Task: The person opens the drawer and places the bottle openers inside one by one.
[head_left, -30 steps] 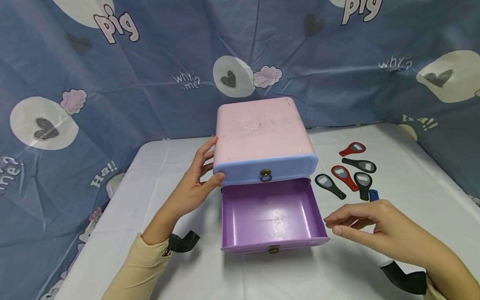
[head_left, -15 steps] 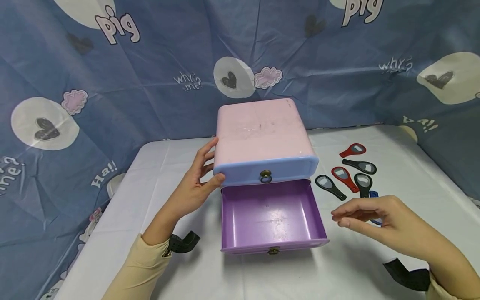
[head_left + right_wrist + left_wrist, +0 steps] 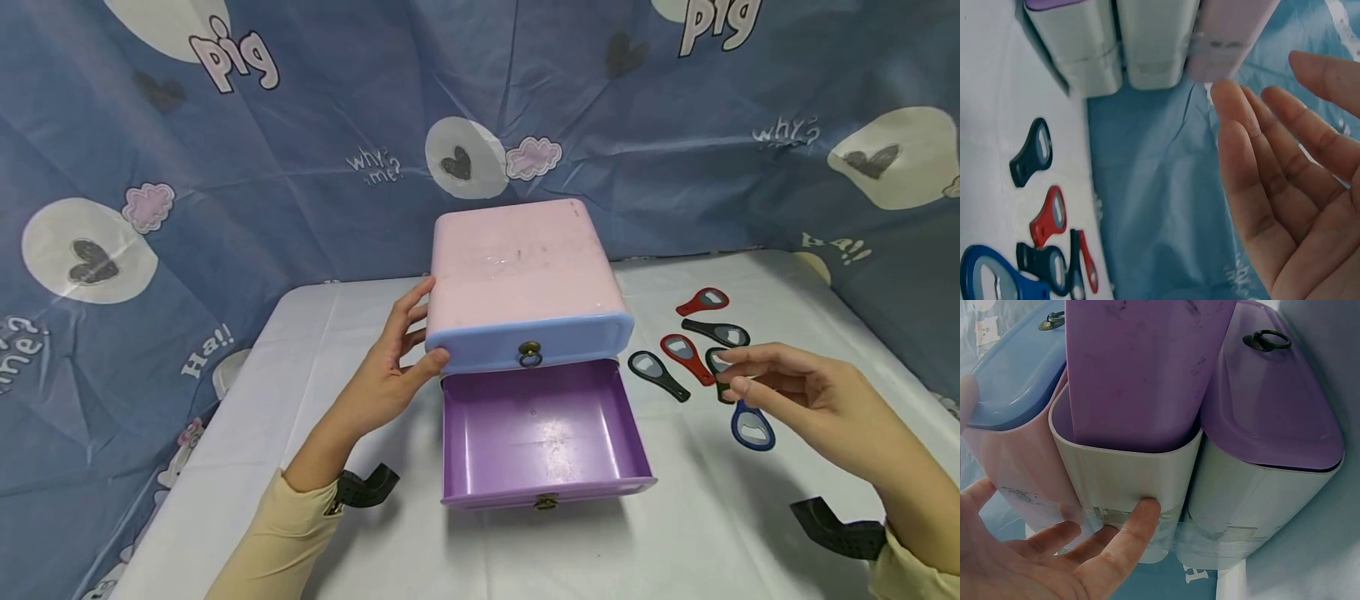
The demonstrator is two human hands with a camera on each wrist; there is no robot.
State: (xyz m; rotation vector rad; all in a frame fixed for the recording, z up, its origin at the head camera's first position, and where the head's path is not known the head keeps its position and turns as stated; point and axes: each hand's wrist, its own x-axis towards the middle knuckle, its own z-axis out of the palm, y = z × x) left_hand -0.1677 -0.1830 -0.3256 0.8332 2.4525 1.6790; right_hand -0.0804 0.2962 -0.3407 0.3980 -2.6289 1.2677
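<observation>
A small drawer cabinet [image 3: 521, 258] has a pink top, a closed blue drawer [image 3: 480, 348] and, under it, a purple drawer [image 3: 543, 492] pulled out with nothing in it. My left hand [image 3: 378, 379] rests against the cabinet's left side, fingers spread, thumb at the blue drawer's front corner. To the right, my right hand [image 3: 817, 408] hovers with loosely bent fingers and holds nothing. Below its fingertips lie a blue bottle opener [image 3: 753, 429] and a partly hidden black bottle opener [image 3: 1047, 265]. The left wrist view also shows a closed lower purple drawer [image 3: 1266, 394].
Beside the cabinet on the white-covered table [image 3: 360, 533] lie a red bottle opener [image 3: 686, 357], a black bottle opener [image 3: 657, 372], another black one farther back and a second red one [image 3: 702, 301]. A blue printed cloth [image 3: 322, 125] hangs behind and at the sides.
My right hand has moved from beside the pulled-out drawer to the right and farther back, over the bottle openers. The blue bottle opener has come into fuller view. My left hand stays put.
</observation>
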